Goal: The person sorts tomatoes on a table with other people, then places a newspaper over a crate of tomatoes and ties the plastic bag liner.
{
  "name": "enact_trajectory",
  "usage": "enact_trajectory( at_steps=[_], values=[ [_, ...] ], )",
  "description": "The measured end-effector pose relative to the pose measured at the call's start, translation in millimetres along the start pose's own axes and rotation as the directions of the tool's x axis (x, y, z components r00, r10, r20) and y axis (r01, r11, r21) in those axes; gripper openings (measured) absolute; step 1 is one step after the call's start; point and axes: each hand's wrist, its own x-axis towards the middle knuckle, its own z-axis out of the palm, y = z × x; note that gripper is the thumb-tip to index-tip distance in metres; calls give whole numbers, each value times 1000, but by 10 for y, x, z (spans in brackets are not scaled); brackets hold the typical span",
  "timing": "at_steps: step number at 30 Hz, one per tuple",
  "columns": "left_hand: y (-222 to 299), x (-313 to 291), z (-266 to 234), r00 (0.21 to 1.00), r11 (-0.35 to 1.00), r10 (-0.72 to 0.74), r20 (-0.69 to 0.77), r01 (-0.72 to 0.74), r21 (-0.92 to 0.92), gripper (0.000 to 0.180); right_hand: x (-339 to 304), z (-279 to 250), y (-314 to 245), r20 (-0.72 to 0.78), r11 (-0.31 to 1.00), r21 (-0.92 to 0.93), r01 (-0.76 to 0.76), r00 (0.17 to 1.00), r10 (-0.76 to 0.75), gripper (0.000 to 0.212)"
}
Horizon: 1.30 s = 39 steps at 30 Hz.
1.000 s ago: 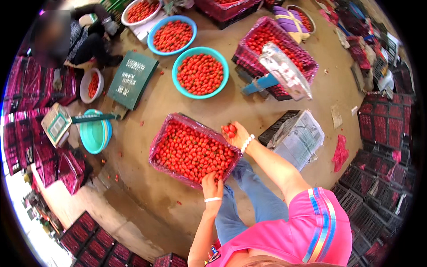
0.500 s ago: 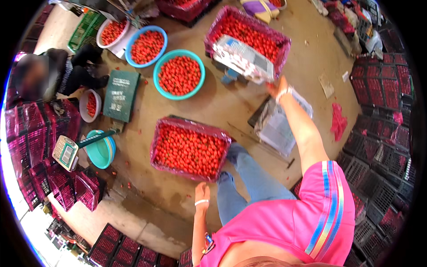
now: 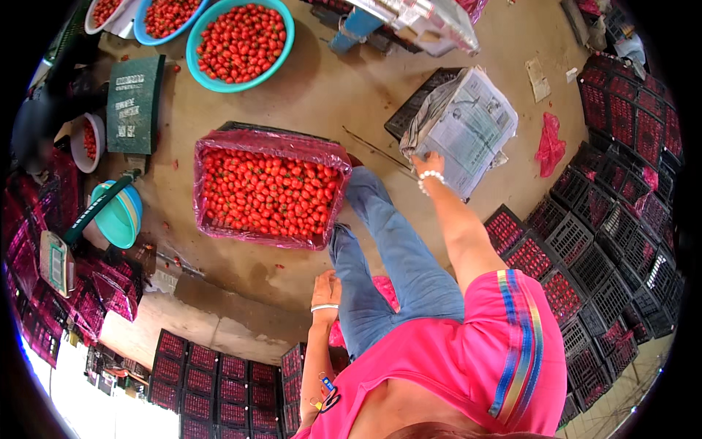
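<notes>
My right hand (image 3: 430, 165) is at the near left corner of a stack of newspapers (image 3: 468, 139), its fingers closed on the paper's edge. The stack lies over a black crate (image 3: 409, 110) on the floor. My left hand (image 3: 326, 290), with a white band at the wrist, hangs beside my left knee. Its fingers are loosely stretched, and I see nothing in them. In front of my legs stands a crate of cherry tomatoes (image 3: 270, 194), lined with shiny purple-pink plastic film (image 3: 274, 143) and filled nearly to the rim.
Tomatoes fill a turquoise basin (image 3: 289, 44) and a blue basin (image 3: 139, 29). A green platform scale (image 3: 135, 102) stands at left, its display (image 3: 57, 263) near stacked crates. Black crates (image 3: 574, 241) line the right. Pink film (image 3: 550, 146) lies on the floor.
My right hand has come back from the weighing display by the far crate to the newspapers. My view has shifted nearer to them. My left hand stays low by my leg.
</notes>
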Motion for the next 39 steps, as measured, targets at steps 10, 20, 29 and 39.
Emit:
enact_trajectory(
  at_steps=[10,20,29,39],
  values=[
    [-182,78,148,998,991,67,3,-67,112,29,141,-2,85,85,1000,16,-27,996,26,32],
    [-231,56,73,990,997,69,-126,-65,32,29,-52,-1420,229,-63,900,259,351,936,-347,21],
    [-504,419,630,983,724,-162,87,179,-666,31,-844,-1943,-856,135,792,394,466,823,-552,21],
    [-1560,-96,670,889,641,-453,-59,280,-715,24,571,-906,127,258,750,248,-613,788,559,27]
  ],
)
